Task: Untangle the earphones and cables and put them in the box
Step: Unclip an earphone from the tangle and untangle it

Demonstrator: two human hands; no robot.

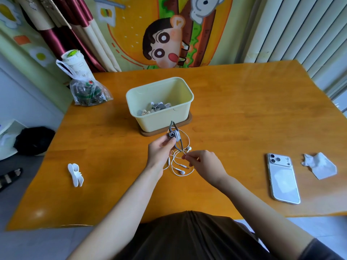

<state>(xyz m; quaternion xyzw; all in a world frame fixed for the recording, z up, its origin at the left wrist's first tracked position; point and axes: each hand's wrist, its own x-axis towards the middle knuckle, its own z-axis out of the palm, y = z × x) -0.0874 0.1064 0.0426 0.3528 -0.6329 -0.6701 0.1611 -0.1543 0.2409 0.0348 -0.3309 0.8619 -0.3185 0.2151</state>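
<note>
**Midway: one earphone set in hand, part wound and part loose**

The left hand grips a grey cable holder between curled fingers and thumb. It holds it just above the table, close to the near side of the pale yellow box. White earphones are partly wrapped round the holder. The rest of the cord hangs in loose loops between the hands, with both earbuds and the plug lying free near the right hand. That hand pinches a strand of the white cord between thumb and fingertips, the other fingers curled in.

The box already holds a small heap of grey and white pieces, too small to identify, so some of the sorting looks done. This set is not yet in the box. The cord probably needs to be freed or tidied first, then the set dropped in.

A white clip-like piece lies apart on the near left of the table and may also be waiting. A phone and a crumpled tissue lie to the right.
</note>
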